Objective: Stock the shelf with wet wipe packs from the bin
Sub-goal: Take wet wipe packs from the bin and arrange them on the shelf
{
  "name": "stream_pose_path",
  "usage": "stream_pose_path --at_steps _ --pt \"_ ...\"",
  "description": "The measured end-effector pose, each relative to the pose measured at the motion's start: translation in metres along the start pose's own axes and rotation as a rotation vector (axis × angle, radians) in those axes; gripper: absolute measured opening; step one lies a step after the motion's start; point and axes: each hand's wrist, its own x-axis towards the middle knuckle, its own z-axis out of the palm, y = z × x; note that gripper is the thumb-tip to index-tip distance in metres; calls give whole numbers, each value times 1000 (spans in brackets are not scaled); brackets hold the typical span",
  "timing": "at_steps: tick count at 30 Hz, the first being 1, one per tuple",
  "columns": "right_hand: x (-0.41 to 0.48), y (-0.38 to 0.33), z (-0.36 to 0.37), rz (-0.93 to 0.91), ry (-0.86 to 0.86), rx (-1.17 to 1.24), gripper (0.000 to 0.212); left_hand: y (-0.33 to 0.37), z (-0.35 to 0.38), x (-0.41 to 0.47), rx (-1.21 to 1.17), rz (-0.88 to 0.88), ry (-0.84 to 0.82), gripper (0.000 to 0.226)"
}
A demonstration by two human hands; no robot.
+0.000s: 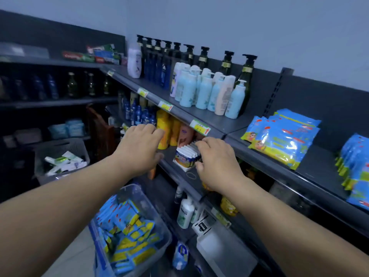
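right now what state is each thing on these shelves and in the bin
clear plastic bin: open-topped, full of packs
blue and yellow wet wipe packs: jumbled in bin
shelved wet wipe packs: stacked flat on top shelf
small box of white sachets: upright, second shelf
right hand: fingers and thumb grip that box
left hand: fingers loosely curled, holding nothing

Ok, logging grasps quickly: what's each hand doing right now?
Left hand: open, holding nothing.
Right hand: grips the box of small packs.
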Motion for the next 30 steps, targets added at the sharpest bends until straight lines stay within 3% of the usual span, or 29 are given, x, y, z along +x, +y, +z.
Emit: stream_pose_path --at_steps 13,30 --pt "61 -124 85 -120 -191 103 43 -136 61 -62 -23 -182 -169 66" --pt "102 -150 276 -189 -475 185 38 -168 229 -75 -97 -340 -498 59"
